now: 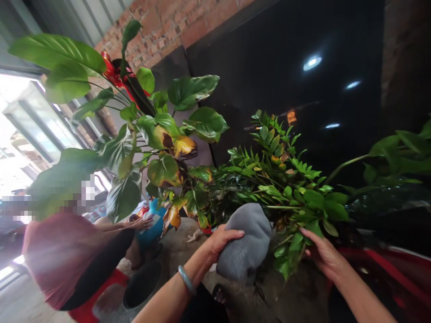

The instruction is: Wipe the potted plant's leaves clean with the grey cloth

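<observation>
Beside crowding stems [279, 188], left hand [220, 240] grips cloth [247, 246], right hand [323, 253] touches leaves [296, 244].

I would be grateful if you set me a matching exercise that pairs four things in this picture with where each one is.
Things:
1. grey cloth
2. bangle
3. red ribbon
4. small-leaved plant

Places:
A. around the left wrist
B. touched by the right hand
C. high in the big-leaved plant
D. gripped in the left hand

Pairs: 1-D, 2-A, 3-C, 4-B.
</observation>
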`<state>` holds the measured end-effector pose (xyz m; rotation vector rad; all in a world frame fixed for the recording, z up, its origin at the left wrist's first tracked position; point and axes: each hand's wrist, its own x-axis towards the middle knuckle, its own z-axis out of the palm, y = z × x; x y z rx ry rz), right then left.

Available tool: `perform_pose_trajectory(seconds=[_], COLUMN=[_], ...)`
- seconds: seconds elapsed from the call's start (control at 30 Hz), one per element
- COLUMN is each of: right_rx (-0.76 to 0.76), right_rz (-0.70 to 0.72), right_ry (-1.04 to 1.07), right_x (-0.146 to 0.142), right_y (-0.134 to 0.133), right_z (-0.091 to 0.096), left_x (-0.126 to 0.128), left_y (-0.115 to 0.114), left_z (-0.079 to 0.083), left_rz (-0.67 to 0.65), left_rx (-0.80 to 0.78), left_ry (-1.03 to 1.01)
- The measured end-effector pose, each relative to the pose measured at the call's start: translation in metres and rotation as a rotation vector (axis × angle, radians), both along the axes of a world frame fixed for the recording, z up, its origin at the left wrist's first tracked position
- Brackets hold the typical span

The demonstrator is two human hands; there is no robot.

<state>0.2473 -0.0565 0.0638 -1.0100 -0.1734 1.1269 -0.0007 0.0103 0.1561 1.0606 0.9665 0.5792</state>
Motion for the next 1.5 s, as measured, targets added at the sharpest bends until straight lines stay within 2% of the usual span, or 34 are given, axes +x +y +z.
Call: perform_pose_trajectory(seconds=[0.1, 0.17, 0.23, 0.3, 0.37, 0.43, 0.5, 0.57, 0.63, 0.7, 0.8, 0.87, 0.93, 1.0, 1.07, 1.17, 1.23, 1.27, 1.33, 1.43, 1.5], right_rx=[0.009, 0.006, -0.005, -0.007, -0.023, -0.034, -0.040, -0.031, -0.026, -0.008, 0.007, -0.011, -0.039, -0.055, -0.051, -0.026, 0.001, 0.012, 0.026, 0.021, 0.017], right_rz=[-0.006, 0.008, 0.028, 0.042, 0.040, 0.029, 0.013, 0.006, 0.000, -0.008, -0.025, -0.028, -0.031, -0.039, -0.053, -0.083, -0.108, -0.121, -0.131, -0.127, -0.122], right_ry=[0.003, 0.003, -0.010, -0.035, -0.051, -0.056, -0.047, -0.030, -0.013, -0.015, -0.055, -0.065, -0.058, -0.062, -0.069, -0.030, 0.015, 0.034, 0.047, 0.002, -0.026], right_x=[-0.005, -0.008, -0.011, -0.011, -0.009, -0.005, -0.003, -0.002, -0.004, -0.006, -0.010, -0.010, -0.008, -0.006, -0.005, -0.008, -0.013, -0.016, -0.020, -0.021, -0.018], right_y=[0.001, 0.002, 0.002, 0.001, 0.000, -0.002, -0.002, 0.000, 0.003, 0.005, 0.005, 0.004, 0.003, 0.003, 0.005, 0.011, 0.014, 0.015, 0.016, 0.016, 0.016], right_z=[0.004, 0.006, 0.007, 0.007, 0.007, 0.006, 0.005, 0.003, 0.002, 0.002, 0.004, 0.004, 0.002, 0.000, -0.002, 0.000, 0.003, 0.005, 0.006, 0.003, -0.001], left_x=[0.008, 0.017, 0.020, 0.015, 0.002, -0.016, -0.030, -0.037, -0.037, -0.031, -0.024, -0.029, -0.041, -0.059, -0.074, -0.080, -0.072, -0.066, -0.053, -0.043, -0.047], left_y=[0.007, 0.014, 0.017, 0.014, 0.006, -0.004, -0.010, -0.009, -0.003, 0.004, 0.003, -0.009, -0.024, -0.034, -0.032, -0.013, 0.001, 0.005, 0.001, -0.024, -0.040], left_z=[0.021, 0.023, 0.014, -0.003, -0.020, -0.028, -0.024, -0.011, 0.001, 0.004, -0.011, -0.024, -0.029, -0.021, -0.005, 0.019, 0.024, 0.020, 0.003, -0.028, -0.032], left_rz=[0.095, 0.171, 0.239, 0.250, 0.174, 0.077, 0.022, 0.019, 0.049, 0.129, 0.269, 0.269, 0.223, 0.252, 0.367, 0.610, 0.744, 0.784, 0.792, 0.634, 0.523], left_rx=[0.065, 0.122, 0.161, 0.157, 0.091, 0.027, 0.011, 0.050, 0.067, 0.012, -0.147, -0.186, -0.151, -0.109, -0.115, -0.102, -0.074, -0.085, -0.197, -0.419, -0.453], left_ry=[-0.120, -0.190, -0.162, -0.042, 0.071, 0.092, 0.049, -0.021, -0.091, -0.123, -0.072, -0.048, -0.074, -0.128, -0.200, -0.358, -0.450, -0.459, -0.390, -0.269, -0.282])
